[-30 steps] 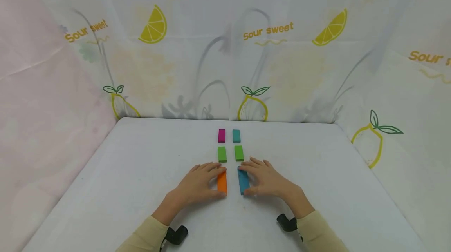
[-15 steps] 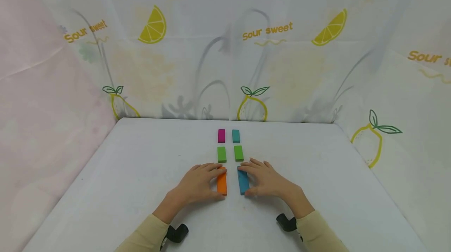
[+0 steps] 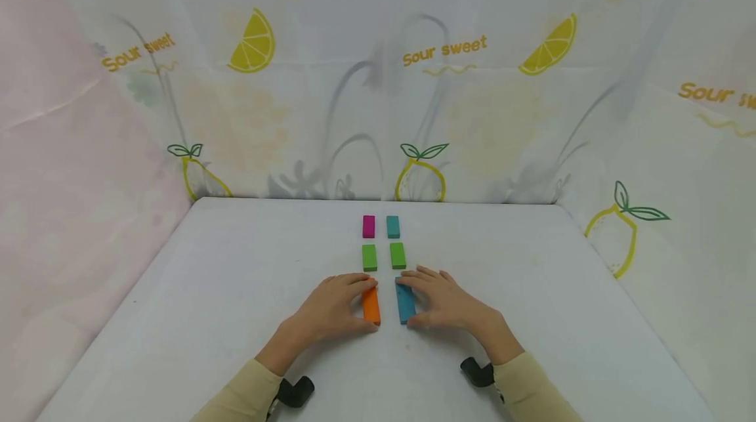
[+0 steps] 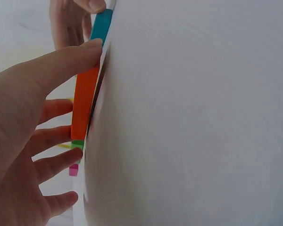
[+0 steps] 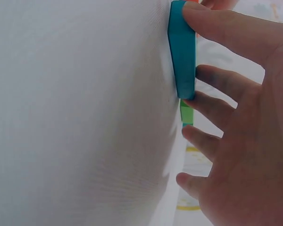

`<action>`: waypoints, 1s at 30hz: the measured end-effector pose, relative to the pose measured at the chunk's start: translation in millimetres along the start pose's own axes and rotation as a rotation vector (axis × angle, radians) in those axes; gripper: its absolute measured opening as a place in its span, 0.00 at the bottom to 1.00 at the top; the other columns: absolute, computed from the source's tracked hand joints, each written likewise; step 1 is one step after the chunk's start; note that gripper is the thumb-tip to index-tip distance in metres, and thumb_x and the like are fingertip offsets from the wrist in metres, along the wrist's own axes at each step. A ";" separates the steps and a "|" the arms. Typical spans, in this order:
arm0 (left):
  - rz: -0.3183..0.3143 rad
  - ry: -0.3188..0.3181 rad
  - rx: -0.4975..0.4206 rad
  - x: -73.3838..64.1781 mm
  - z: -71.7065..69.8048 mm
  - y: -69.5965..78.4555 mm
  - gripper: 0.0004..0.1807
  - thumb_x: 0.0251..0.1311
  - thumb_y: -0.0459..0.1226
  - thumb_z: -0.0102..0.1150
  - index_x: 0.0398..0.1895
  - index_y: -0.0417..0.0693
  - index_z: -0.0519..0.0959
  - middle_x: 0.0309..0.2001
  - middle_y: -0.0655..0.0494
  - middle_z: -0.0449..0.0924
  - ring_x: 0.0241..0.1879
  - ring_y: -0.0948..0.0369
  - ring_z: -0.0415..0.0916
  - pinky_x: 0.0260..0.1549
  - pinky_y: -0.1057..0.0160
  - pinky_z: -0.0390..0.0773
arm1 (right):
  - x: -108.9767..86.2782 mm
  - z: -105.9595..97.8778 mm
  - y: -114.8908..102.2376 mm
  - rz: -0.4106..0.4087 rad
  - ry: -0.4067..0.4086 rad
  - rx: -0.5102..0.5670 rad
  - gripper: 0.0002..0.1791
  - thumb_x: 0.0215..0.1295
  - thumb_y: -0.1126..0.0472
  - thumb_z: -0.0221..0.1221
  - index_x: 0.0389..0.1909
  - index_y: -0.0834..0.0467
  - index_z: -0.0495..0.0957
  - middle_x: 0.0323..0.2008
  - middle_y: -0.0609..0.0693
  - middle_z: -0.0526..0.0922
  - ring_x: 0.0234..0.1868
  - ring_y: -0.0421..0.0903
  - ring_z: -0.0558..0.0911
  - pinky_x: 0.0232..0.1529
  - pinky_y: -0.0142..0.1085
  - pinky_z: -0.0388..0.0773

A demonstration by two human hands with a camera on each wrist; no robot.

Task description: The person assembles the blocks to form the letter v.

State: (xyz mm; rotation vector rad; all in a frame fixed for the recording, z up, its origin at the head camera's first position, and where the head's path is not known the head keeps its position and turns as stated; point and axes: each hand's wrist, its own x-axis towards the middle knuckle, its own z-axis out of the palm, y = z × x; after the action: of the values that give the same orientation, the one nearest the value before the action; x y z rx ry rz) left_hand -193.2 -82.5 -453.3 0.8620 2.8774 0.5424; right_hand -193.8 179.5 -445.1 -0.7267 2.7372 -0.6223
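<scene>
In the head view my left hand [image 3: 333, 306] holds an orange block [image 3: 371, 307] lengthwise, thumb at its near end and index finger at its far end. My right hand [image 3: 445, 300] grips a blue block [image 3: 405, 304] the same way, a narrow gap to the right of the orange one. Both blocks lie on the white table, long sides pointing away from me. The left wrist view shows the thumb over the near end of the orange block [image 4: 85, 103]. In the right wrist view the thumb and fingers span the blue block [image 5: 183, 52], the other fingers spread.
Beyond the hands stand two green blocks, a left one [image 3: 369, 257] and a right one [image 3: 398, 255]. Farther back are a magenta block [image 3: 369, 226] and a teal block [image 3: 393, 226]. A printed cloth [image 3: 331, 113] hangs behind the white table [image 3: 236, 258].
The head view has shifted slightly, so everything sits a little farther left. The orange block now slants slightly, its near end toward the right. Both hands keep their hold.
</scene>
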 end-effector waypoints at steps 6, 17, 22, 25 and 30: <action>-0.025 0.040 0.030 -3.9 -3.2 1.6 0.42 0.49 0.64 0.68 0.67 0.58 0.74 0.66 0.57 0.74 0.66 0.54 0.71 0.65 0.44 0.70 | 2.3 2.4 -0.9 0.000 0.004 0.001 0.39 0.57 0.44 0.67 0.71 0.46 0.67 0.73 0.46 0.67 0.78 0.56 0.58 0.72 0.68 0.49; -0.072 0.094 0.070 -18.6 -9.7 8.6 0.43 0.46 0.66 0.69 0.64 0.56 0.76 0.63 0.56 0.77 0.64 0.54 0.73 0.66 0.38 0.66 | 3.1 2.7 -1.5 0.000 0.007 0.016 0.39 0.57 0.46 0.67 0.71 0.47 0.67 0.73 0.47 0.67 0.77 0.56 0.58 0.71 0.68 0.50; -0.057 0.114 0.056 -24.3 -4.5 11.9 0.41 0.45 0.65 0.70 0.60 0.55 0.78 0.60 0.57 0.79 0.63 0.54 0.74 0.65 0.38 0.67 | 2.6 1.9 -1.5 0.007 0.002 0.023 0.39 0.58 0.45 0.66 0.71 0.46 0.67 0.73 0.47 0.67 0.77 0.56 0.58 0.72 0.67 0.49; -0.057 0.119 0.053 -26.1 -1.1 13.5 0.40 0.44 0.66 0.70 0.58 0.56 0.78 0.59 0.58 0.80 0.62 0.55 0.75 0.65 0.38 0.67 | 1.4 2.1 -0.8 0.009 0.001 0.033 0.39 0.58 0.46 0.66 0.71 0.47 0.67 0.73 0.48 0.66 0.77 0.56 0.58 0.72 0.67 0.49; -0.075 0.122 0.041 -29.5 1.6 17.1 0.39 0.43 0.67 0.70 0.55 0.56 0.77 0.58 0.59 0.80 0.61 0.55 0.75 0.65 0.37 0.67 | -0.1 3.7 1.0 0.007 0.015 0.033 0.39 0.57 0.47 0.66 0.71 0.48 0.67 0.73 0.49 0.67 0.77 0.56 0.58 0.72 0.67 0.49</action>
State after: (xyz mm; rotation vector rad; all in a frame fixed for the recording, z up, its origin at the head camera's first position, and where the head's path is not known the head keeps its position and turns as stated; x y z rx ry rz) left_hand -159.4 -84.8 -449.1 0.7476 3.0270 0.5484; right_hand -193.0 179.0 -448.8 -0.7081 2.7349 -0.6717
